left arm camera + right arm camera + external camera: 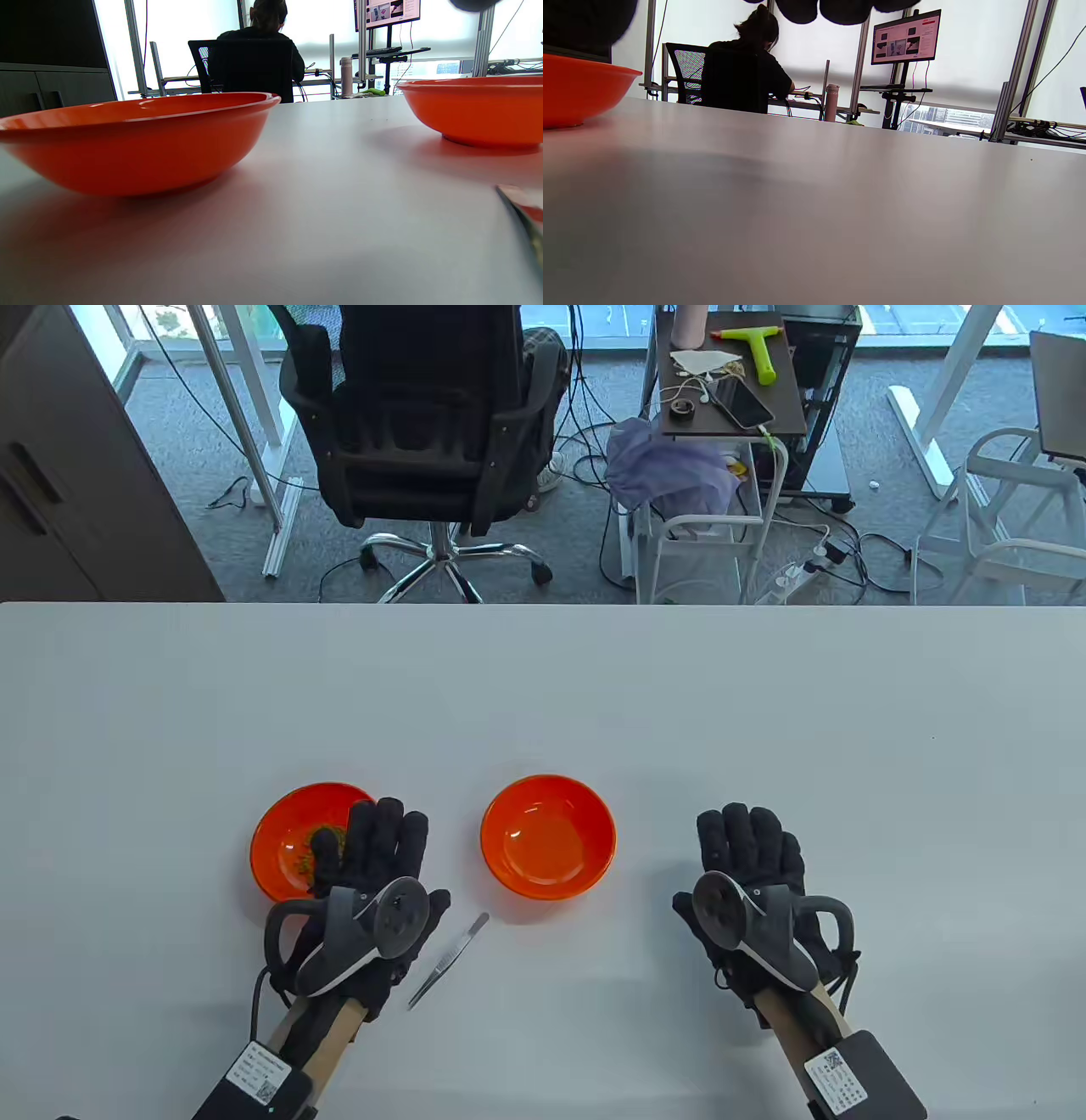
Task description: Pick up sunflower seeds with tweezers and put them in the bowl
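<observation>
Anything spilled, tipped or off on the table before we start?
Nothing stands out. Both bowls sit upright: seeds stay inside the left bowl, the right bowl holds none. Tweezers lie flat between the hands, untouched.

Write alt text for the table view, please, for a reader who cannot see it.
Two gloved hands, left hand and right hand, lie flat on a white table. Tweezers lie untouched between them, near two orange bowls: left bowl holds seeds, right bowl is empty.
</observation>
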`<state>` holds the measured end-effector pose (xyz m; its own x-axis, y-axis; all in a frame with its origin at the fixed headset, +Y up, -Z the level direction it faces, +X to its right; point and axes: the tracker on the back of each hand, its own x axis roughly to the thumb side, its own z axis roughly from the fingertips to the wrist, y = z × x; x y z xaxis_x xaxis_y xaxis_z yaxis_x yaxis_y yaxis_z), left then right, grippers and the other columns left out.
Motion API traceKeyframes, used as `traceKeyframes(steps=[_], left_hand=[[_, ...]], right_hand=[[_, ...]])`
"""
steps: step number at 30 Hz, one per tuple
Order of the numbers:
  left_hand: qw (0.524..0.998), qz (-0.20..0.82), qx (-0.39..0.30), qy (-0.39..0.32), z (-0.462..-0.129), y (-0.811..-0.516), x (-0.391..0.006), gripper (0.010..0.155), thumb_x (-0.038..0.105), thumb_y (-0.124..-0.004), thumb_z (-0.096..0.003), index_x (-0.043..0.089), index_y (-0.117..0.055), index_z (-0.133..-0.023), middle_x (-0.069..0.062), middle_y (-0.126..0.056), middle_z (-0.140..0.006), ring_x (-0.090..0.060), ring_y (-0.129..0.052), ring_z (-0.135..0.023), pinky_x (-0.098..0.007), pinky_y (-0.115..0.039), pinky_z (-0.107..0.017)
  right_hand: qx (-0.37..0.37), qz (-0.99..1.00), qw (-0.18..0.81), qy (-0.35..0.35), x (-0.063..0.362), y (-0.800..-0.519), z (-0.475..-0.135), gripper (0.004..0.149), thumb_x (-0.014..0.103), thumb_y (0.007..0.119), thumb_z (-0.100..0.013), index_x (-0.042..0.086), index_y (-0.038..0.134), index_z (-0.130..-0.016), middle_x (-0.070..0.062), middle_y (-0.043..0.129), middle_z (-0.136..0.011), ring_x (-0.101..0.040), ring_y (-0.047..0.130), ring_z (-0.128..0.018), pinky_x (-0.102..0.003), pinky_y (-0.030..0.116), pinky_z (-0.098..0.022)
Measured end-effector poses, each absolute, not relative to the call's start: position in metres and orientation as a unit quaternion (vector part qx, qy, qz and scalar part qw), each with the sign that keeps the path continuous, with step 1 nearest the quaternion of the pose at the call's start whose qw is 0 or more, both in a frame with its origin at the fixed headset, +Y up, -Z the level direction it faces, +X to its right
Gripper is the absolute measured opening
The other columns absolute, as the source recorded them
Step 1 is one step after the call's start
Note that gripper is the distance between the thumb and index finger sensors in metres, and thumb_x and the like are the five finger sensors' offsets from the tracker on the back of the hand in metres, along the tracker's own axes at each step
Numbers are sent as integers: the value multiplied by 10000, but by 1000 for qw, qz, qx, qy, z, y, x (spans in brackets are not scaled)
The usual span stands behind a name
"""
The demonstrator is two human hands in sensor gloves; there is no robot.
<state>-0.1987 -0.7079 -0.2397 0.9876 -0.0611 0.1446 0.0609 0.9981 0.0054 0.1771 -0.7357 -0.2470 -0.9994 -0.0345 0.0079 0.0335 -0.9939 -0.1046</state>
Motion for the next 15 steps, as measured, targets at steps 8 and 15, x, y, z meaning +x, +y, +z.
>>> traceKeyframes(steps=[8,15], left_hand=[[997,-30,5,-72,-238,-706,-197,802,642,-632,-455,317,-307,-1113,3,-259,-1235,-281,-267,-1185,-620,-248,-801],[997,-31,8,-76,-237,-706,-195,801,640,-631,-455,316,-310,-1113,3,-263,-1234,-280,-269,-1185,-621,-250,-800]], right_hand=[[-3,-999,18,49,177,-734,-246,927,664,743,-312,341,307,-1063,11,332,-1164,-356,409,-1102,-520,414,-811],[-5,-999,16,49,177,-734,-247,928,664,744,-311,341,308,-1063,10,335,-1164,-357,410,-1101,-521,414,-810]])
